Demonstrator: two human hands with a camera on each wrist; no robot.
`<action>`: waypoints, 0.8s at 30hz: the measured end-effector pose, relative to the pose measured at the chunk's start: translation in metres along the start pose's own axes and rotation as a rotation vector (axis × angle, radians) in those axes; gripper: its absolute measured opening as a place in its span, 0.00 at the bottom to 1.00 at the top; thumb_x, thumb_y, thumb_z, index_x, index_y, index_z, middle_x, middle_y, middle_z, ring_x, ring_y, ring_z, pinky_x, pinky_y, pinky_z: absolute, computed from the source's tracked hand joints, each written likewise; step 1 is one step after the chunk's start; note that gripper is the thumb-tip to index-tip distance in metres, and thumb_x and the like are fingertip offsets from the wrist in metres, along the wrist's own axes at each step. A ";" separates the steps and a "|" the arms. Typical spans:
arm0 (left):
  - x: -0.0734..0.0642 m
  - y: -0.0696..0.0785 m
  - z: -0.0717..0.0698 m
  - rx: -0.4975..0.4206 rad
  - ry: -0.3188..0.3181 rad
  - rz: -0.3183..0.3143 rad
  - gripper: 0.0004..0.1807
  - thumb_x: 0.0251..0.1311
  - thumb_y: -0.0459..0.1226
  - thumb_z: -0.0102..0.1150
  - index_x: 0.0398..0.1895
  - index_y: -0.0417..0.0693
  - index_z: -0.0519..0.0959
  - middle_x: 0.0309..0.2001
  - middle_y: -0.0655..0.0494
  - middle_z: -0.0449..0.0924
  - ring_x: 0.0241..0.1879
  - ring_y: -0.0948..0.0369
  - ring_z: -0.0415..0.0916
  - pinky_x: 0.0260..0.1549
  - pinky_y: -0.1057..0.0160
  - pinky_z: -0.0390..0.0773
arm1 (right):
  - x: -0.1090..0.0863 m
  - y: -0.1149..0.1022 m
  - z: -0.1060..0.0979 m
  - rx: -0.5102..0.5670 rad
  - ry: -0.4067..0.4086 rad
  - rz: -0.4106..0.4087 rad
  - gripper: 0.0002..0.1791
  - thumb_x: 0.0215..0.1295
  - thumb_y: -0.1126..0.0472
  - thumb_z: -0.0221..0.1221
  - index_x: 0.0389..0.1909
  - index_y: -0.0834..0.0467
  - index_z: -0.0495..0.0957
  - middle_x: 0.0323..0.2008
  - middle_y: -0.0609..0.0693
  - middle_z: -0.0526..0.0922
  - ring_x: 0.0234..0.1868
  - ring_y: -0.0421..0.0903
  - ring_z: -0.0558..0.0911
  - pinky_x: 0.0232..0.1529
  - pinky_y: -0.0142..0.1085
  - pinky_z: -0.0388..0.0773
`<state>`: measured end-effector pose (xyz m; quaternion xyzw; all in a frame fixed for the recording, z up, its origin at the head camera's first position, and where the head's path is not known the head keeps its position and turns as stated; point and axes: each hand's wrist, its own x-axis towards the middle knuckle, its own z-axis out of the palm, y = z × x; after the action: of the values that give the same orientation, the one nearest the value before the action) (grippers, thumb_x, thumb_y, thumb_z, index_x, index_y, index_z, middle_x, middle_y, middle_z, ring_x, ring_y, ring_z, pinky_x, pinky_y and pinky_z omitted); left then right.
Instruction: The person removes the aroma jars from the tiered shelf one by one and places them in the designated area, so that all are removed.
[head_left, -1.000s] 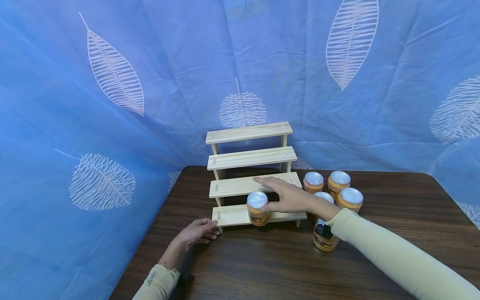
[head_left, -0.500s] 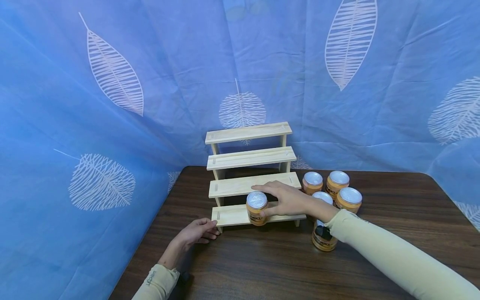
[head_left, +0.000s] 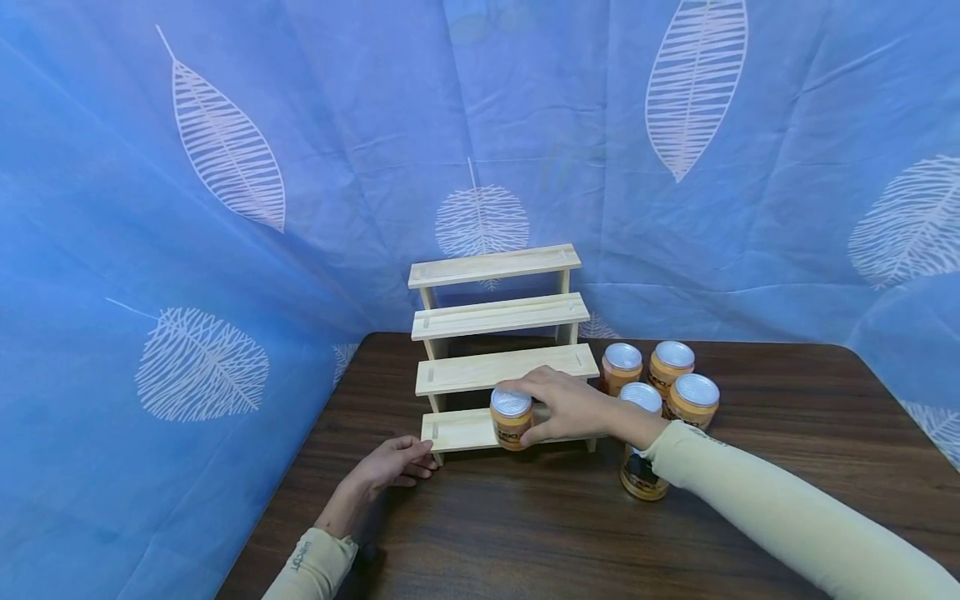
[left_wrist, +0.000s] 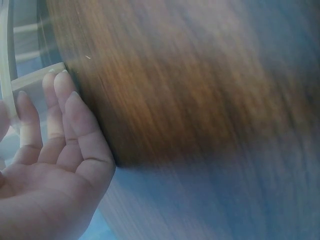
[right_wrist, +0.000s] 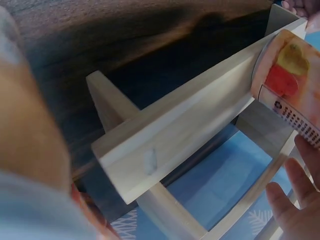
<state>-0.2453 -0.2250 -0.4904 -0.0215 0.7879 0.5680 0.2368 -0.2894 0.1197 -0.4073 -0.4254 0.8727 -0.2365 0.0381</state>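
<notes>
A pale wooden four-tier display stand [head_left: 480,367] rises in steps on the table. On its lowest board stands an orange can [head_left: 512,427] with a silver lid, its base at the board's front edge. My right hand [head_left: 573,406] holds this can from the right, thumb at the front and forefinger over the back of the lid. In the right wrist view, the fruit-printed can [right_wrist: 287,80] leans across the frame above my fingers [right_wrist: 300,182]. My left hand [head_left: 393,462] pinches the left end of the lowest board, thumb on top; its fingertips [left_wrist: 62,80] reach the stand's side support.
Several more orange cans stand grouped right of the stand, among them a back can [head_left: 672,367] and a front one [head_left: 643,483] partly behind my right wrist. A blue leaf-print cloth [head_left: 337,208] hangs behind the dark wooden table [head_left: 480,542].
My right hand's forefinger has come down over the can's lid and its thumb has moved in on the can's front. The can and my left hand stay in place.
</notes>
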 end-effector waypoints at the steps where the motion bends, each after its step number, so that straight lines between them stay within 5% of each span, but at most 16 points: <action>1: 0.000 0.000 0.000 0.002 0.003 0.001 0.20 0.73 0.52 0.52 0.42 0.43 0.76 0.41 0.51 0.87 0.39 0.60 0.84 0.41 0.58 0.78 | 0.001 -0.001 0.001 -0.012 0.005 -0.003 0.45 0.56 0.43 0.72 0.74 0.47 0.65 0.61 0.50 0.78 0.65 0.53 0.74 0.60 0.54 0.73; 12: 0.000 -0.001 0.001 0.002 0.010 -0.002 0.21 0.72 0.53 0.52 0.41 0.43 0.76 0.42 0.50 0.86 0.39 0.60 0.84 0.40 0.59 0.78 | 0.010 -0.008 0.006 -0.062 0.021 0.028 0.43 0.56 0.42 0.71 0.72 0.45 0.67 0.59 0.51 0.78 0.62 0.52 0.75 0.55 0.51 0.76; 24: 0.000 0.000 0.000 -0.009 0.005 -0.006 0.19 0.73 0.52 0.52 0.39 0.45 0.76 0.40 0.52 0.86 0.38 0.60 0.84 0.39 0.60 0.78 | 0.007 -0.011 0.004 0.012 0.066 0.031 0.39 0.56 0.44 0.72 0.69 0.45 0.70 0.57 0.49 0.79 0.59 0.52 0.76 0.54 0.50 0.76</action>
<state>-0.2450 -0.2250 -0.4903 -0.0261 0.7859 0.5708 0.2365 -0.2848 0.1064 -0.4052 -0.4037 0.8785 -0.2549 0.0156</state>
